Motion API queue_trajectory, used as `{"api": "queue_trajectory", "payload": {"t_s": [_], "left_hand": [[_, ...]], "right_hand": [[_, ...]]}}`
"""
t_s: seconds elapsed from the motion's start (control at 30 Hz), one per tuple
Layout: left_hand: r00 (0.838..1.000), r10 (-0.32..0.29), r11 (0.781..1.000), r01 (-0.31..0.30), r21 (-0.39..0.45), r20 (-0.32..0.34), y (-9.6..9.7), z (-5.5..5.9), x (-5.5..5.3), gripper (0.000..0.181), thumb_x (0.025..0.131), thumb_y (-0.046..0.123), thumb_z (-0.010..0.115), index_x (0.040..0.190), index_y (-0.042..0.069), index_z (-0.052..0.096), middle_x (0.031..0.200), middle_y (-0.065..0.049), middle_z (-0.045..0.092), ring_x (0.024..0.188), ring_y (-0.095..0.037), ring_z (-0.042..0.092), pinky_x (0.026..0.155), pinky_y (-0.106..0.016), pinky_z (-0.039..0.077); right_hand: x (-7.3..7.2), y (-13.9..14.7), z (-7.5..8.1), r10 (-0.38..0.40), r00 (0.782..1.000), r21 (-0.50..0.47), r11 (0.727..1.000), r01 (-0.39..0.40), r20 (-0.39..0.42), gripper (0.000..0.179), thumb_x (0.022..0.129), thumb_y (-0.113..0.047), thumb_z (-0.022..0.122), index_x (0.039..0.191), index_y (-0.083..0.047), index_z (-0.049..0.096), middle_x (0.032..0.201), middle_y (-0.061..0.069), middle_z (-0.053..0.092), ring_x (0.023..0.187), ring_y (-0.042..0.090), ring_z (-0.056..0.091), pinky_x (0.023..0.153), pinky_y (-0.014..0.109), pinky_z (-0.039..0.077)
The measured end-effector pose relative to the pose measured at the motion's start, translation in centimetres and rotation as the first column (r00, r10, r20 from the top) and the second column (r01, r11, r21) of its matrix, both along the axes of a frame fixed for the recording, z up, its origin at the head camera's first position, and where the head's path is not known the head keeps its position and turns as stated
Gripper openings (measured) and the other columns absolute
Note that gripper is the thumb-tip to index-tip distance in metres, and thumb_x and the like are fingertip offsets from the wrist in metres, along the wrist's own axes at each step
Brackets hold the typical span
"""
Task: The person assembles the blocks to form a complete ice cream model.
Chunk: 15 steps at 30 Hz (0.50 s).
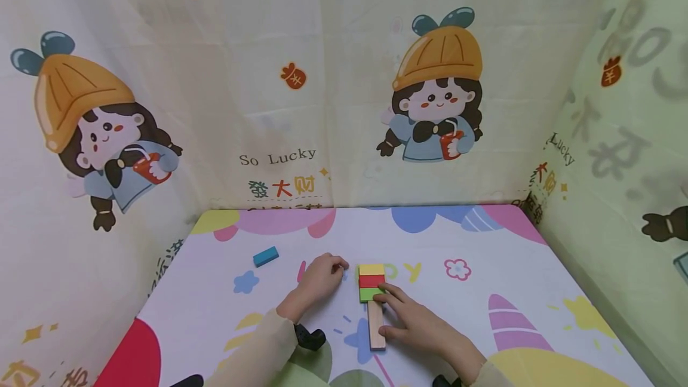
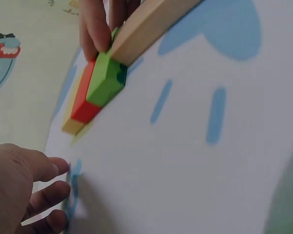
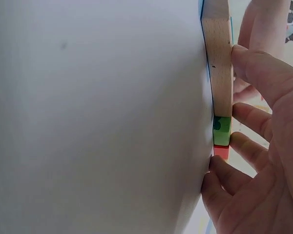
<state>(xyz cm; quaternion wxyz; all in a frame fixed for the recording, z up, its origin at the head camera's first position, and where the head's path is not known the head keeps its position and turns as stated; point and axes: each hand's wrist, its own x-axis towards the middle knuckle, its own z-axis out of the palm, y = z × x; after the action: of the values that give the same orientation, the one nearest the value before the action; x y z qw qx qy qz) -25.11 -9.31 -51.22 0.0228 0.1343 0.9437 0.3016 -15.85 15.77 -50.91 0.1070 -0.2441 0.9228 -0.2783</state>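
A yellow block [image 1: 372, 269], a red block [image 1: 371, 281] and a green block [image 1: 369, 294] lie side by side in a row on the table. A plain wooden block [image 1: 376, 327] runs lengthwise from the green one toward the person. My right hand [image 1: 416, 324] is on the right side of these blocks; its fingertips touch the green and red ones, and its thumb lies along the wooden block [image 3: 219, 63]. My left hand [image 1: 321, 279] is left of the row, apart from it, fingers loosely bent and holding nothing. In the left wrist view the left hand [image 2: 19, 190] is near the yellow block's end.
A blue block [image 1: 266, 256] lies by itself on the table's left side, beyond the left hand. The patterned tabletop [image 1: 430, 243] is bounded by printed cloth walls [image 1: 349, 136] at the back and both sides.
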Motion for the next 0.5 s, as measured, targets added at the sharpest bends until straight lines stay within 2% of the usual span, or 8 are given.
{"api": "queue_trajectory", "payload": {"t_s": [0.27,0.5], "left_hand": [[1.0,0.024,0.999,-0.024,-0.031,-0.014,-2.8,-0.6,-0.5,0.016,0.097,0.015,0.067,0.11,0.018,0.077,0.092,0.002,0.059,0.083,-0.015,0.051,0.078,-0.032,0.048],[0.996,0.033,0.997,-0.039,-0.071,-0.084,-5.3,-0.9,-0.9,0.016,0.093,0.012,0.071,0.107,0.018,0.075,0.089,0.001,0.057,0.083,-0.016,0.05,0.075,-0.034,0.047]], "right_hand": [[0.0,0.0,0.0,0.003,1.0,-0.008,1.0,-0.003,0.002,0.062,0.095,-0.049,0.071,0.148,-0.024,0.053,0.166,0.007,0.035,0.142,0.033,0.049,0.108,0.056,0.046],[0.0,0.1,-0.1,0.004,1.0,0.003,1.0,-0.004,0.003,0.062,0.096,-0.05,0.069,0.149,-0.024,0.052,0.166,0.006,0.034,0.143,0.033,0.048,0.109,0.055,0.046]]}}
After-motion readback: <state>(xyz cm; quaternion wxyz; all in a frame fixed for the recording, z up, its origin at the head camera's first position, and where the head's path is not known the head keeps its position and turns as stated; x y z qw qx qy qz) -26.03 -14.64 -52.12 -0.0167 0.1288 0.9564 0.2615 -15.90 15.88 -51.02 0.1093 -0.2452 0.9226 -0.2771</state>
